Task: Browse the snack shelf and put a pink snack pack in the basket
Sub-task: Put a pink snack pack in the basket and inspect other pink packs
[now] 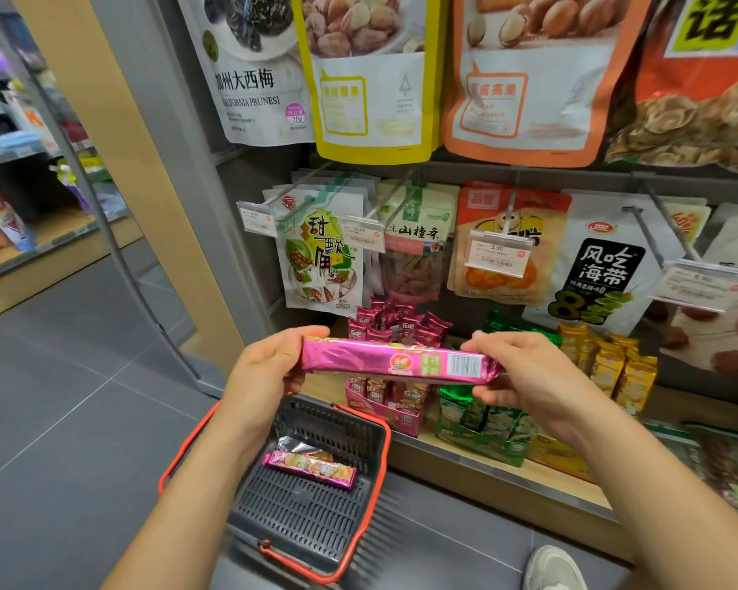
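Facing snack shelf (508,476) rising just behind basket (299,517). Holding pink snack pack (384,361) level above basket, gripping one end in curled fingers of left hand (265,368), pinching other end with right hand (525,376). Lying inside basket: second pink pack (312,464).

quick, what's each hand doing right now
Left hand: holding the left end of the pink snack pack.
Right hand: holding the right end of the same pack.
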Demonstrator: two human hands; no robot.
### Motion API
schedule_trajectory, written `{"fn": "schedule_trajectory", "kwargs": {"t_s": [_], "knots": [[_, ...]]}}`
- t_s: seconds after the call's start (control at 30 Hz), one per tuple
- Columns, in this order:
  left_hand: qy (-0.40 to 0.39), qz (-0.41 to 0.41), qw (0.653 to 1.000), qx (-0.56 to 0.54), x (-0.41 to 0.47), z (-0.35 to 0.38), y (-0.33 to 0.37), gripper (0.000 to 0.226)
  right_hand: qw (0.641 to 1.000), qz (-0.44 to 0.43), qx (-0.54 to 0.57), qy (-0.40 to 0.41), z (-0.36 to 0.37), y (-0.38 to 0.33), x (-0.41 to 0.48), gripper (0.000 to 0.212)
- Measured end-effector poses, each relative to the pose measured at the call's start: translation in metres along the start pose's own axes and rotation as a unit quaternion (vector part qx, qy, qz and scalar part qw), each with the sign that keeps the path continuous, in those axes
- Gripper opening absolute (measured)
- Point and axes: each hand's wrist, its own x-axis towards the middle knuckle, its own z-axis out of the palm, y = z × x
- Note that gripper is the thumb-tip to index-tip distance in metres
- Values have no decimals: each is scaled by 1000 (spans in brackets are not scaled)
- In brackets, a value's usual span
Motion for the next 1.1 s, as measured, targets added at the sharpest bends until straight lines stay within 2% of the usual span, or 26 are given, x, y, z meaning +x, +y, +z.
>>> {"fn": "schedule_trajectory", "kwargs": {"t_s": [0.1,0.2,0.43,0.6,0.7,0.9,1.0,1.1], "knots": [[-12,-20,998,-61,1,-4,2,32,999,-34,14,-19,-3,2,-1,13],[8,-41,996,-76,5,-5,4,28,997,-71,27,5,-5,5,1,12],[46,-57,997,-25,8,-5,-2,10,985,-123,102,67,-10,6,-1,16],[88,-79,993,-12,15,4,-14,6,977,-146,123,100,-12,5,-3,18],[95,-87,991,36,17,15,-24,4,970,-168,123,129,-14,3,-4,16],[54,-121,987,93,24,47,-55,5,959,-224,24,171,-26,1,-6,12],[30,-146,983,109,31,61,-70,6,963,-220,-45,149,-30,2,-3,12],[-4,-167,980,112,39,73,-82,6,978,-168,-88,86,-33,4,-3,16]]}}
